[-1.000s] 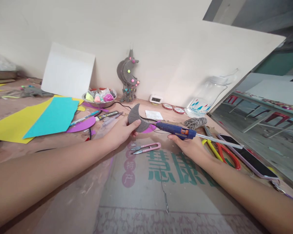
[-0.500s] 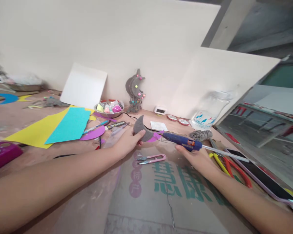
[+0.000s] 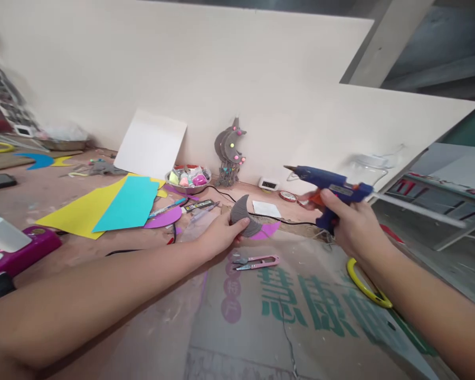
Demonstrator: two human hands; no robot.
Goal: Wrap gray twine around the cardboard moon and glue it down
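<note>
My left hand (image 3: 226, 232) is closed around a crescent moon wrapped in grey yarn (image 3: 243, 214), with a bare purple end (image 3: 266, 231) sticking out to the right. My right hand (image 3: 346, 214) grips a blue hot glue gun (image 3: 320, 177), raised well above the table with its nozzle pointing left. A clear glue stick (image 3: 419, 208) juts from the gun's back, and a black cord runs leftward from its handle. Below the crescent, pink-handled thread snips (image 3: 257, 262) lie on the printed plastic sheet (image 3: 245, 327).
Against the white board leans a finished grey moon ornament (image 3: 231, 148). Left are yellow (image 3: 75, 214) and turquoise sheets (image 3: 124, 206), a bowl of coloured clay (image 3: 188, 179) and a magenta power strip (image 3: 39, 245). Yellow-handled scissors (image 3: 368, 287) lie below my right forearm; a glass jar (image 3: 374, 163) stands behind the gun.
My right hand has lifted the glue gun up and right, away from the crescent's purple end. My left hand still holds the crescent. The whole view has shifted slightly.
</note>
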